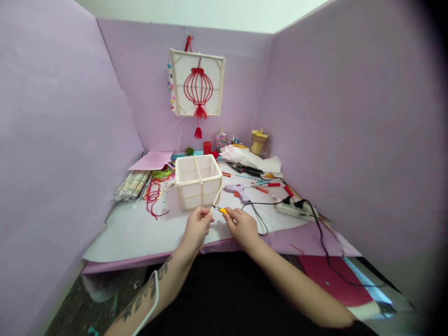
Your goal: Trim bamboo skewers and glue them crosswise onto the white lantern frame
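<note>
My left hand [196, 227] is closed in a pinch on a thin wooden stick [217, 196] that slants up toward the white box frame [198, 181]. My right hand [241, 225] is closed on a small yellow-handled cutter [221, 210], whose tip meets the lower end of the stick. Both hands hover above the near edge of the white sheet [140, 231] that covers the table, just in front of the box frame. A second stick lies across the open top of the frame.
A bundle of sticks [133, 185] and red cord [154, 196] lie left of the frame. A glue gun [236, 190], power strip [294, 208] with black cable, scissors [245, 169] and pens lie to the right. A finished lantern [197, 84] hangs on the purple back wall.
</note>
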`<state>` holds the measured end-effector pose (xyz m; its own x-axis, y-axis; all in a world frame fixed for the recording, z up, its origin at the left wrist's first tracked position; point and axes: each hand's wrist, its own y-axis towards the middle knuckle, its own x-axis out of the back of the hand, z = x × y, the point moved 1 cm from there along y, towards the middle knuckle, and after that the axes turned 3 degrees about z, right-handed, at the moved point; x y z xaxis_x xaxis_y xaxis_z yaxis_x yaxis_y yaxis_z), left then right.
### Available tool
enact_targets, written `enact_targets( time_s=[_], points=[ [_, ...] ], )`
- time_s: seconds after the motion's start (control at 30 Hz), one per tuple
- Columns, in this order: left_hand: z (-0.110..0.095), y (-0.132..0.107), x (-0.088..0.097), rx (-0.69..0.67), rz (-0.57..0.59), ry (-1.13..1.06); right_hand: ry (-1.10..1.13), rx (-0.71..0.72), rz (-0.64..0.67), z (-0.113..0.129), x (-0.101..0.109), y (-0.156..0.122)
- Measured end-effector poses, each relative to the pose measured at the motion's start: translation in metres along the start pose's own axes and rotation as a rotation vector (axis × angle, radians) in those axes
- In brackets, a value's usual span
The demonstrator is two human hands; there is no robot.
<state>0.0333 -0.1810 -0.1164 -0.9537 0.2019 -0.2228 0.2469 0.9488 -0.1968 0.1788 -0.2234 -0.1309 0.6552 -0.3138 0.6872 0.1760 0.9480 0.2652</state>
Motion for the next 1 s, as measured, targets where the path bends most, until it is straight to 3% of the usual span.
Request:
enact_targets(
  time_s=[0.2,0.3,0.4,0.5,0.63,0.87,1.0],
  points=[
    [0.003,-0.001,-0.005,0.031,0.009,-0.022,-0.424,0.199,-0.170,-0.007,-0.003,-0.007],
    [0.001,-0.004,-0.007,0.037,0.023,-0.024,-0.456,0.250,-0.255,-0.013,0.002,-0.009],
    [-0.002,-0.005,-0.007,0.032,0.030,-0.017,-0.350,0.185,-0.306,-0.019,0.010,-0.006],
    [-0.003,-0.004,-0.005,0.015,0.024,-0.004,-0.136,0.080,-0.238,-0.022,0.018,-0.003],
    [-0.003,-0.001,-0.005,0.000,0.019,0.010,-0.006,0.084,-0.025,-0.017,0.022,-0.003],
    [-0.005,-0.005,-0.008,0.020,0.053,0.001,-0.040,0.109,-0.011,-0.012,0.016,-0.006],
    [-0.006,-0.006,-0.007,0.016,0.062,0.002,0.069,0.084,0.003,-0.013,0.017,-0.005]
  ],
)
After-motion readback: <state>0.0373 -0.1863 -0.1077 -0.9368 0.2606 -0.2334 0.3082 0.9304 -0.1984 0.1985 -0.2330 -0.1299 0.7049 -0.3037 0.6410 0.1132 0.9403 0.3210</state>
